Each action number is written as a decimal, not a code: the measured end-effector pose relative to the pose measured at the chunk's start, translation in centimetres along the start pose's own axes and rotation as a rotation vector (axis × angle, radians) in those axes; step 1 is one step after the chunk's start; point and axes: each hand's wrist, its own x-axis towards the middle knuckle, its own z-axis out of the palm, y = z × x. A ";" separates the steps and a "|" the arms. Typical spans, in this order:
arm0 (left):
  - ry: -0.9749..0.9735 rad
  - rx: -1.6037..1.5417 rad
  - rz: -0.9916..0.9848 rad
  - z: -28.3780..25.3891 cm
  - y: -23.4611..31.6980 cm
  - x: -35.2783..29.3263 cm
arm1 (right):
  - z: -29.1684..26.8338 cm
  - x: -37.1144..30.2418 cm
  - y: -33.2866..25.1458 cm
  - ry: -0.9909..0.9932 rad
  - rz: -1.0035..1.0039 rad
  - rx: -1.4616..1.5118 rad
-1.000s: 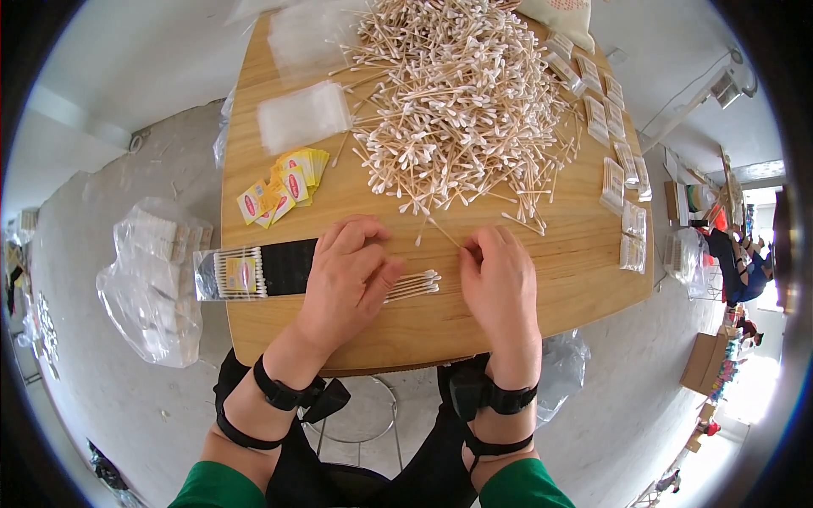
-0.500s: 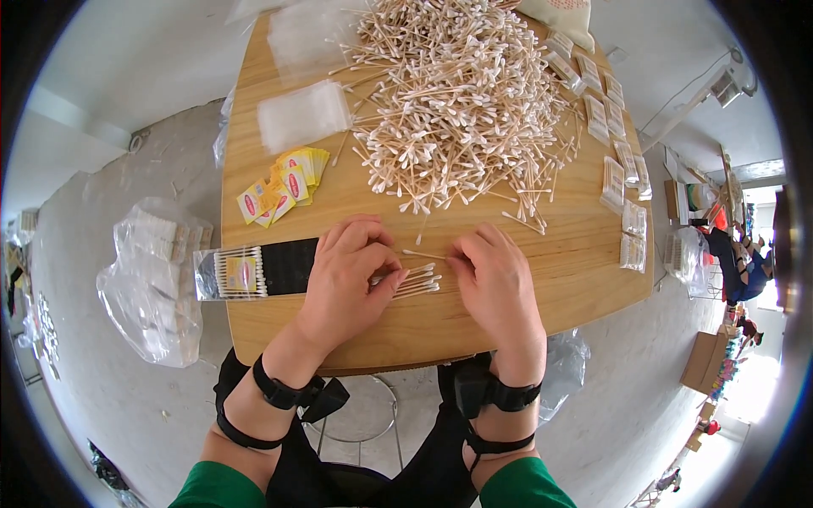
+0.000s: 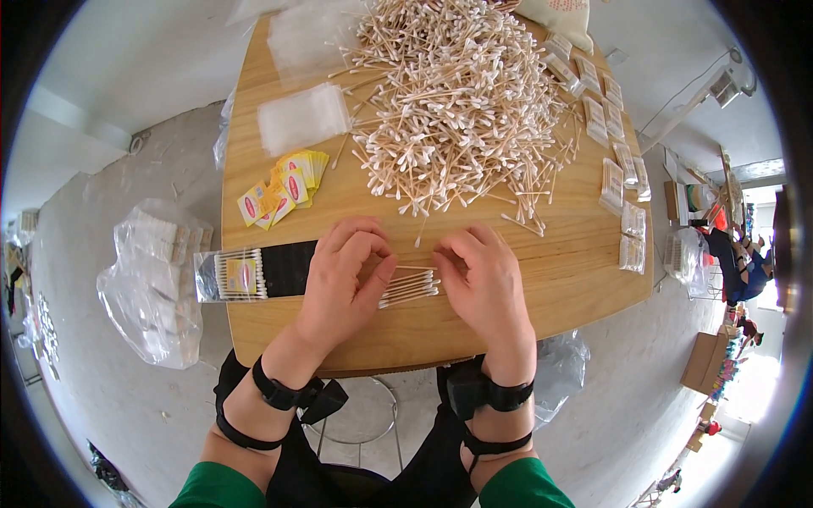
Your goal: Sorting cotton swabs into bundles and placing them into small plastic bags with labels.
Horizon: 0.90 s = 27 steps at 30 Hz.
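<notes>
A small row of cotton swabs [image 3: 412, 289] lies on the wooden table [image 3: 584, 284] between my hands. My left hand [image 3: 343, 275] is over its left ends, fingers curled and the thumb apart from them. With its fingertips, my right hand [image 3: 484, 278] pinches the right end of one cotton swab [image 3: 415, 268] at the row's far side. Left of my left hand lies a black strip [image 3: 288, 267], partly covered by that hand. Its outer end meets a clear bag [image 3: 206, 275] of swabs with a yellow card [image 3: 241, 274] inside.
A large heap of cotton swabs [image 3: 461, 110] covers the far middle. Yellow cards [image 3: 292, 182] and clear bags [image 3: 303, 118] lie at left. Filled swab packs [image 3: 612, 184] line the right edge. A plastic sack of packs [image 3: 161, 279] is beside the table.
My right hand has shifted slightly left, bringing a swab to the far side of the row. My left thumb has moved up and away from the swabs.
</notes>
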 end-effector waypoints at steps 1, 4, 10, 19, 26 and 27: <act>0.001 -0.042 -0.056 0.0 0.2 0.1 | 0.4 0.2 -0.3 0.085 -0.026 0.036; 0.003 0.050 -0.014 0.2 0.4 0.2 | 1.9 0.8 -1.0 0.155 -0.170 0.017; -0.053 0.171 0.108 0.0 -0.1 0.0 | 0.8 0.3 0.1 0.131 0.029 0.039; 0.011 -0.008 -0.054 0.1 0.5 0.1 | -1.1 -0.4 0.9 0.048 0.070 -0.017; -0.047 0.188 0.067 -0.1 0.4 0.0 | -1.5 -0.3 2.4 0.233 0.147 -0.033; -0.055 0.177 0.063 -0.1 0.3 0.0 | -2.3 -0.4 3.5 0.313 0.227 -0.119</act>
